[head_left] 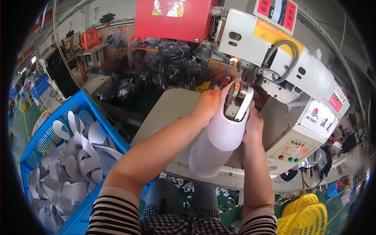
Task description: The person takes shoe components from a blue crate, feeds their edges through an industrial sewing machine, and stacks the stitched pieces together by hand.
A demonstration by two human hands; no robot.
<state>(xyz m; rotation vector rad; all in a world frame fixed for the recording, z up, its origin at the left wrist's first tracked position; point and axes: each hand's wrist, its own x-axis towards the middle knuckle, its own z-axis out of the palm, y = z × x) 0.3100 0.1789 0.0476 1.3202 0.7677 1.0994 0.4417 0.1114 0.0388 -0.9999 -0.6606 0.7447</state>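
Note:
A white, smooth, shoe-upper-like piece (pixel 225 135) is fitted around the metal head of a machine post (pixel 243 103), with its rounded end hanging toward me. My left hand (pixel 209 102) grips the left edge of its opening, fingers bent and partly hidden behind it. On the opposite edge, my right hand (pixel 254 123) holds it with the fingers up along the side and the thumb side against it. Just above sits the working head (pixel 248 70) of a white sewing-type machine (pixel 266 47). The contact between head and piece is too small to make out.
At my left stands a blue basket (pixel 84 102) full of curved white pieces (pixel 70 168). The machine's table (pixel 156 113) lies under my arms. A control panel (pixel 291 150) is at the right, yellow baskets (pixel 305 215) below it. Black bags (pixel 172 58) pile up behind a red box (pixel 172 23).

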